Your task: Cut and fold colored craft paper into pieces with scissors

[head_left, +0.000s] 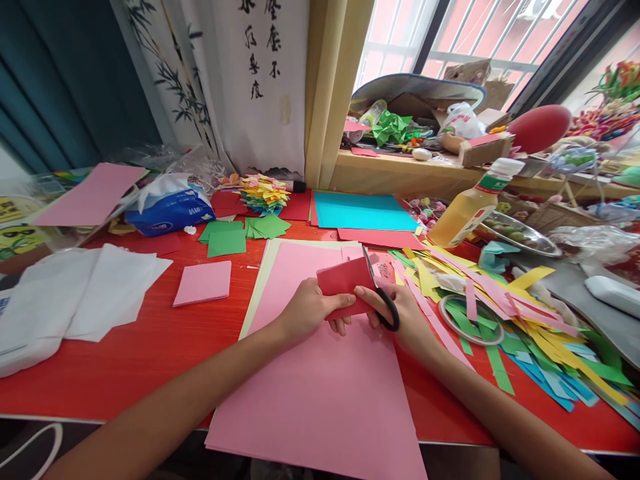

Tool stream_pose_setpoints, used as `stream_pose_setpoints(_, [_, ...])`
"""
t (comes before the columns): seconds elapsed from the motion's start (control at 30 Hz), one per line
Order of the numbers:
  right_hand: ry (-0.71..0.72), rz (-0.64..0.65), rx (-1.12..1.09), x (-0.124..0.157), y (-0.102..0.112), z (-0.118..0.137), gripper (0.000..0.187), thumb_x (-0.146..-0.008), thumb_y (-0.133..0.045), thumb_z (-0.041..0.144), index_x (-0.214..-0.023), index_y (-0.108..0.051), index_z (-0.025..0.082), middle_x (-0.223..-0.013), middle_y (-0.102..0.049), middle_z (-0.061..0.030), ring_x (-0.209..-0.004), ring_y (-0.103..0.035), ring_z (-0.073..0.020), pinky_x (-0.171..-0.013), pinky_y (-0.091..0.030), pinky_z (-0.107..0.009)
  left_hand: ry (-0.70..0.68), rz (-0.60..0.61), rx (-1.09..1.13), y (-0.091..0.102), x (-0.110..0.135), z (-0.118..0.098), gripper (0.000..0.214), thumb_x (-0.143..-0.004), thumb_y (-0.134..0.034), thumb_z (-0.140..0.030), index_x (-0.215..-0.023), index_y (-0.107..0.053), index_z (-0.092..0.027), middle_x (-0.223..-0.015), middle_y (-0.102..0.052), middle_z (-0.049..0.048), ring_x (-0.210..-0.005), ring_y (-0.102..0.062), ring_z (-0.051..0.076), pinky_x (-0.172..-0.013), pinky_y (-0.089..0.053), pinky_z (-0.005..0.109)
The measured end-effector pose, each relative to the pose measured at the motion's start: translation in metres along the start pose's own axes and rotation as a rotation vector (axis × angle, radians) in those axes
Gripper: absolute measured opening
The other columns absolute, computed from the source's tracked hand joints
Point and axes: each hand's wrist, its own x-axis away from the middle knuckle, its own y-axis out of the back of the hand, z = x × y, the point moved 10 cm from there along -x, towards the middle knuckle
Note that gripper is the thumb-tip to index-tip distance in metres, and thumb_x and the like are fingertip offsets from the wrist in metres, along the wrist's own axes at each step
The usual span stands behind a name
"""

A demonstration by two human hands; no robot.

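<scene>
Pink sheet — above it, folded red paper, scissor-cut.

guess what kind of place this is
Likely a home paper-craft desk by a window: coloured paper strips piled at the right, a large pink sheet under the hands, and scissors cutting red paper.

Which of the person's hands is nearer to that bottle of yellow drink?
Right. The right hand, holding black scissors, lies below-left of the bottle; the left hand, gripping red paper, is farther left.
</scene>
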Motion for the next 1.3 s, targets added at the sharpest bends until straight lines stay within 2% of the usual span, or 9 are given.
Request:
stream_pose_setpoints(0.17, [-0.093, 0.000, -0.267, -0.012, 0.012, -0.012, 0.039, -0.075, -0.052, 0.054, -0.064, -0.052, 0.016, -0.045, -0.040, 0.0051, -0.036, -0.033, -0.0055, -0.033, -0.022, -0.020, 0.029, -0.186, -0.020, 0.032, -0.005, -0.007, 0.028, -0.073, -0.057, -0.030, -0.055, -0.060, -0.010, -0.049, -0.061, 0.0049, -0.042, -0.056, 0.013, -0.051, -0.047, 0.026])
stream_pose_setpoints(0.27, [-0.234, 0.109, -0.430, -0.017, 0.011, -0.030, 0.039, -0.075, -0.052, 0.054, -0.078, -0.055, 0.016, -0.049, -0.035, 0.0066, -0.037, -0.026, -0.0039, -0.034, -0.010, -0.019, 0.025, -0.300, -0.020, 0.058, -0.007, -0.008, 0.028, -0.071, -0.058, -0.032, -0.055, -0.061, -0.010, -0.051, -0.063, 0.0053, -0.042, -0.056, 0.012, -0.051, -0.047, 0.025])
stream_pose_setpoints(0.4, [-0.258, 0.185, -0.479, -0.016, 0.012, -0.028, 0.038, -0.078, -0.046, 0.053, -0.086, -0.056, 0.017, -0.051, -0.031, 0.0066, -0.039, -0.023, -0.0047, -0.036, -0.008, -0.020, 0.082, -0.340, 0.009, 0.072, -0.010, 0.006, 0.026, -0.069, -0.061, -0.032, -0.058, -0.063, -0.009, -0.055, -0.064, 0.0064, -0.043, -0.056, 0.012, -0.049, -0.047, 0.024])
stream_pose_setpoints(0.57, [-0.015, 0.140, -0.061, -0.011, 0.016, 0.010, 0.023, -0.077, -0.053, 0.040, -0.087, -0.050, 0.020, -0.055, -0.043, 0.0047, -0.046, -0.037, -0.0089, -0.043, -0.026, -0.022, 0.062, -0.368, 0.027, 0.075, -0.011, 0.007, 0.025, -0.069, -0.060, -0.034, -0.065, -0.064, -0.009, -0.061, -0.066, 0.0060, -0.045, -0.055, 0.010, -0.049, -0.047, 0.022])
stream_pose_setpoints(0.7, [0.119, 0.349, 0.314, 0.002, -0.013, 0.020, 0.031, -0.069, -0.062, 0.023, -0.098, -0.052, 0.023, -0.084, -0.055, -0.0014, -0.076, -0.052, -0.0146, -0.066, -0.042, -0.026, 0.018, -0.432, -0.024, 0.082, -0.010, 0.003, 0.029, -0.070, -0.059, -0.037, -0.062, -0.063, -0.009, -0.050, -0.061, 0.0032, -0.043, -0.052, 0.010, -0.048, -0.044, 0.021])
stream_pose_setpoints(0.93, [0.134, 0.523, 0.664, 0.012, -0.020, 0.007, 0.066, -0.077, -0.055, 0.034, -0.136, -0.026, 0.033, -0.138, -0.035, -0.0012, -0.123, -0.034, -0.0229, -0.093, -0.038, -0.035, 0.075, -0.436, -0.161, 0.076, -0.012, 0.012, 0.032, -0.071, -0.057, -0.039, -0.056, -0.061, -0.012, -0.042, -0.055, 0.0018, -0.040, -0.050, 0.010, -0.046, -0.041, 0.021])
stream_pose_setpoints(1.0, [0.235, 0.501, 0.743, 0.011, -0.019, 0.013, 0.062, -0.079, -0.053, 0.042, -0.135, -0.030, 0.033, -0.137, -0.039, 0.0010, -0.127, -0.030, -0.0235, -0.100, -0.031, -0.038, 0.078, -0.457, -0.207, 0.076, -0.011, 0.010, 0.034, -0.070, -0.057, -0.040, -0.049, -0.057, -0.013, -0.039, -0.053, 0.0014, -0.039, -0.049, 0.010, -0.046, -0.039, 0.021])
stream_pose_setpoints(1.17, [0.492, 0.198, 0.860, 0.000, -0.012, 0.029, 0.028, -0.085, -0.047, 0.035, -0.103, -0.064, 0.023, -0.099, -0.068, -0.0029, -0.094, -0.057, -0.0215, -0.091, -0.036, -0.040, 0.031, -0.454, -0.239, 0.073, -0.010, 0.002, 0.040, -0.072, -0.055, -0.040, -0.041, -0.050, -0.014, -0.038, -0.049, 0.0002, -0.038, -0.044, 0.008, -0.045, -0.035, 0.021])
stream_pose_setpoints(1.3, [0.398, -0.137, 0.644, -0.008, 0.020, 0.027, 0.027, -0.083, -0.049, 0.038, -0.097, -0.064, 0.020, -0.085, -0.068, -0.0063, -0.080, -0.060, -0.0215, -0.076, -0.044, -0.038, 0.027, -0.303, -0.221, 0.057, -0.012, 0.003, 0.043, -0.072, -0.055, -0.043, -0.041, -0.045, -0.015, -0.037, -0.044, -0.0020, -0.036, -0.039, 0.007, -0.044, -0.032, 0.022])
